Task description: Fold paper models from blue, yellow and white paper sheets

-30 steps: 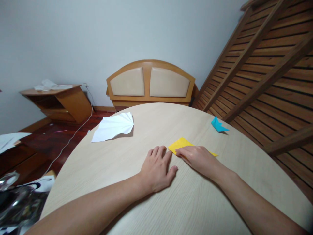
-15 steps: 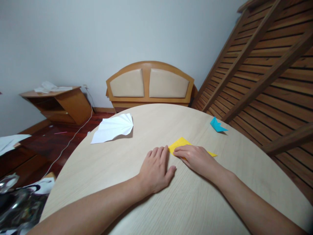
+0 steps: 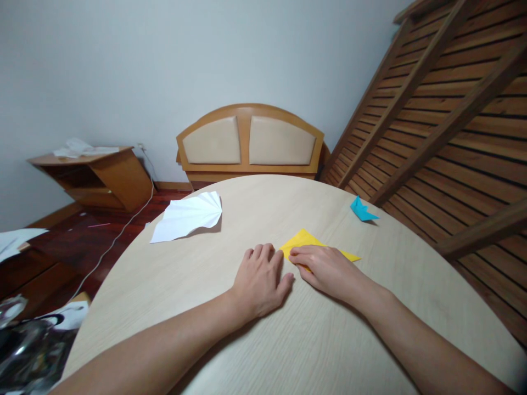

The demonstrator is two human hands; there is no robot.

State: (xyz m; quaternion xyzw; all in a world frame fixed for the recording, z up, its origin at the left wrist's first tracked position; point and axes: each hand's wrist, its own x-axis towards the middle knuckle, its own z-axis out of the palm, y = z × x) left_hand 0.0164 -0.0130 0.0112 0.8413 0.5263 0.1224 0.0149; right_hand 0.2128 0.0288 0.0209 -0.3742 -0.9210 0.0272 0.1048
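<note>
One folded yellow paper triangle (image 3: 302, 237), partly under our right hand (image 3: 327, 270)
Its fingers bend, grip unclear; our left hand (image 3: 258, 282) lies half-open, empty. One pointed blue paper shape (image 3: 362, 210) beyond.

No readable text or numbers anywhere.

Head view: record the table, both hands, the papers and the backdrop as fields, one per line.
surface: pale wood-grain table, rounded edge
left hand: palm down on the table, index fingertip by the left corner of the flat, pointed yellow paper
right hand: fingers over the yellow paper
far right: small, pointed turquoise paper piece
far left: creased white paper sheet
behind: arched wooden headboard
</note>
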